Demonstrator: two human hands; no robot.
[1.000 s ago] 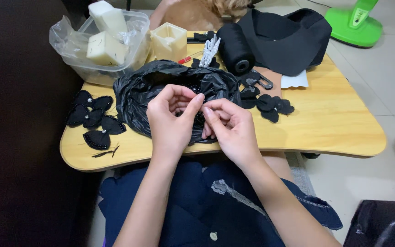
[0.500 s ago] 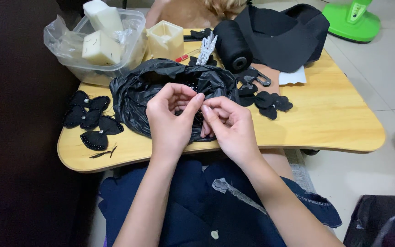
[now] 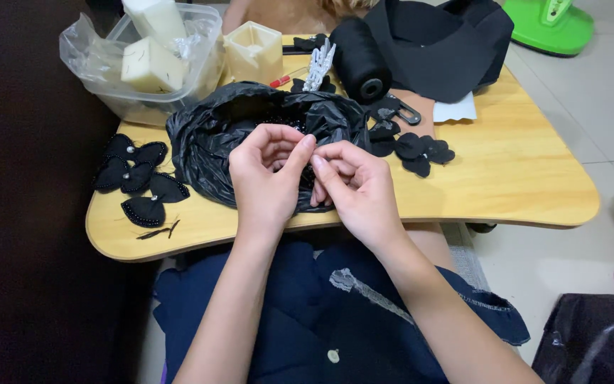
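Crumpled black plastic bag lying mid-counter, just behind both hands. Left hand and right hand pinched fingertip to fingertip over it; anything held too small to tell. Black beaded fabric petals left on wooden counter, black thread spool behind.

Crumpled black plastic bag (open-mouthed) on wooden table.

Fingertips now pressed closer together
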